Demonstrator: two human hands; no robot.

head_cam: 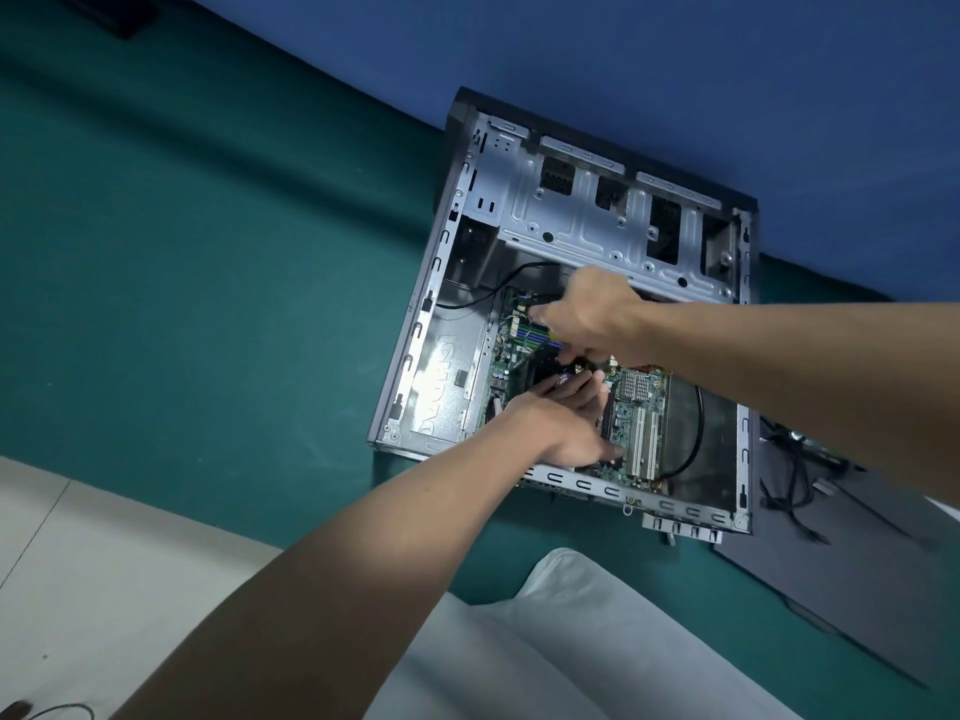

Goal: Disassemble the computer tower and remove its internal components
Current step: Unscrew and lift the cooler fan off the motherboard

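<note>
The computer tower (439,304) lies on its side with the side panel off, on a green mat. Inside sits the green motherboard (640,407), with white expansion slots near its front edge. A black CPU cooler (540,367) rises from the board's middle. My left hand (566,426) lies over the cooler's near side, fingers stretched out on it. My right hand (589,314) reaches in from the right, and its curled fingers grip the cooler's far edge. What lies under both palms is hidden. The silver drive cage (576,220) at the back is bare.
A thin black cable (698,433) loops over the case floor at the right; another runs along the back left. A dark side panel (857,579) with loose cables lies right of the case. A blue wall stands behind, pale floor tiles (78,537) at the left.
</note>
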